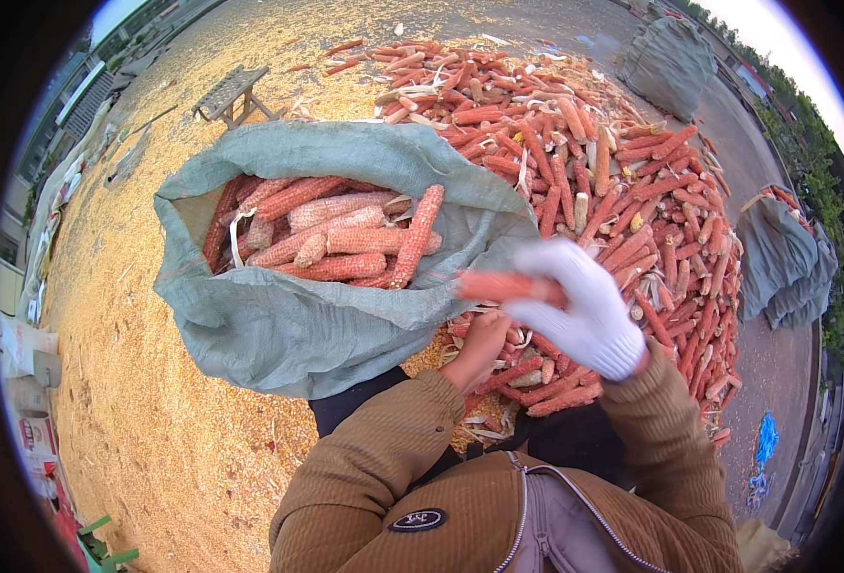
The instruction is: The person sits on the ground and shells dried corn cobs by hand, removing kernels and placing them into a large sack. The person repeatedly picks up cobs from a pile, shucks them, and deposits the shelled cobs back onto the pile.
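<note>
A grey-green woven sack [285, 333] stands in front of me, its wide mouth facing up. Shelled red corn cobs [343, 243] fill the visible inside, one lying slantwise over the others. My right hand [586, 308], in a white knitted glove, is shut on a red corn cob [500, 286] at the sack's right edge. Motion blurs both the cob and the fingers. Just below, my bare left hand [479, 347] is curled against the sack's near right edge, its fingertips partly hidden. A large heap of corn cobs [608, 186] spreads to the right and beyond the sack.
Loose yellow corn kernels [157, 430] cover the ground on the left. A small stool [230, 93] stands behind the sack. Other sacks are at the far right [669, 68] and the right [780, 251]. Blue plastic twine [766, 440] lies on the paving at right.
</note>
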Available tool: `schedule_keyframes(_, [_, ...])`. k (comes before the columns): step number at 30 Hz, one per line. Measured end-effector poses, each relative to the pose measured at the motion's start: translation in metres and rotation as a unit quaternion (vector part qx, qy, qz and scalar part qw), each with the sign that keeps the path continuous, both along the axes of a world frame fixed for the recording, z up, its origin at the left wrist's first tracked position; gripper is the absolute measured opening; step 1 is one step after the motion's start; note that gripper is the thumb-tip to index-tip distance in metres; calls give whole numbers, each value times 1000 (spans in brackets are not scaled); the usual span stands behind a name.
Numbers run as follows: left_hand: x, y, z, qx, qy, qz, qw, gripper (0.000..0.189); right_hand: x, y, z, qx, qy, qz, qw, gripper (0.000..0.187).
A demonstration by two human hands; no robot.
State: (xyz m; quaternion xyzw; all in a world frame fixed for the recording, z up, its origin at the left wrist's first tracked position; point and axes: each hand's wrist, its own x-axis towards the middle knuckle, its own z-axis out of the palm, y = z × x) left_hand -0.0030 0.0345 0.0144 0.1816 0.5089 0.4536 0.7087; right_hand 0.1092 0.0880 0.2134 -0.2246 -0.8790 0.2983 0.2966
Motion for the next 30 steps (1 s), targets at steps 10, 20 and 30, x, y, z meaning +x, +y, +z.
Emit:
schedule_keyframes(10, [-3,-4,6,6,-1,-79,997,19,21,84,7,-191,213,-183,941,36])
schedule_keyframes(20, [6,-10,16,-36,-2,-130,991,21,176,149,-170,11,-499,-381,778,65])
schedule_keyframes(30, [-3,-9,-9,-87,27,-130,987,21,185,207,-209,251,-733,-123,620,47])
